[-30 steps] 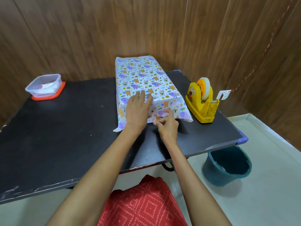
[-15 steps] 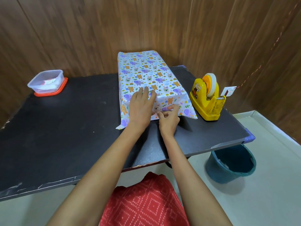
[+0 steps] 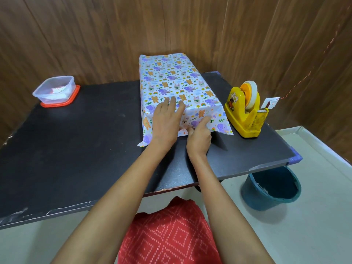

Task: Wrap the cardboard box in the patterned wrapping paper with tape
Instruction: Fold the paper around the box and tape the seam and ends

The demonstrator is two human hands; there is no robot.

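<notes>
While the black table [image 3: 76, 149] carried it right of middle against the far edge, the cardboard box [image 3: 171, 77] sat covered in patterned wrapping paper [image 3: 219, 124]. The left hand [image 3: 166, 122] lay flat, fingers straight, over its near top edge; the right hand [image 3: 199, 138] pressed an outstretched forefinger on the near flap.

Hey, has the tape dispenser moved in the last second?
No. The dispenser keeps the same gap to the wrapped box and the table edge; only the camera shifted.
</notes>
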